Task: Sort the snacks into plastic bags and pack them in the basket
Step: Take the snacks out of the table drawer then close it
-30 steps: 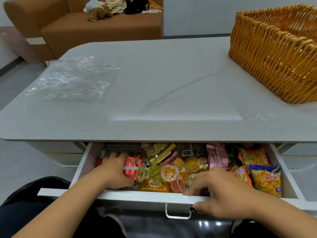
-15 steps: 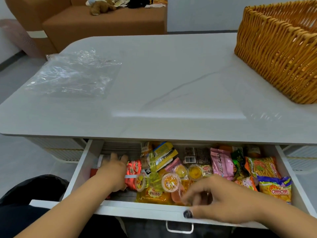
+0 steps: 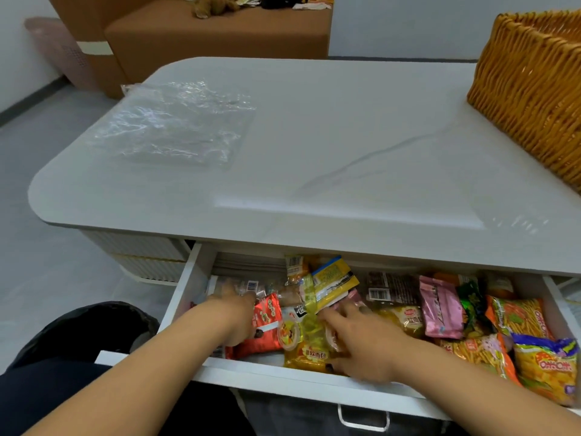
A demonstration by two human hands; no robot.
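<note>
At the upper left of the frame a brown sofa [image 3: 220, 36] is standing behind the white surface [image 3: 330, 171], and a flat stack of clear plastic bags [image 3: 173, 124] is lying on the surface's left part. Below the surface's near edge an open drawer [image 3: 283, 377] is showing, packed with snacks. The left hand [image 3: 234, 313] is reaching into the drawer's left end, palm down, its fingers lying over some small clear wrappers and blurred, so I cannot tell whether it is gripping anything; just to its right a red packet [image 3: 267, 325] is lying against it. In the lower middle of the frame the right hand [image 3: 361, 344] is resting palm down on the pile with fingers spread and nearly straight, touching small jelly cups [image 3: 289, 333] and a yellow packet [image 3: 309, 354], with nothing visibly pinched. Behind it a yellow and blue packet [image 3: 333, 280] is sticking up tilted. Further right a dark packet with a barcode [image 3: 390, 289], a pink packet [image 3: 440, 306] and orange stick-snack bags [image 3: 518, 319] are filling the drawer's right half, with a yellow bag [image 3: 547, 369] at the lower right. At the upper right of the frame a woven wicker basket [image 3: 531, 92] is sitting on the surface, well apart from the plastic bags and cut off by the frame edge
</note>
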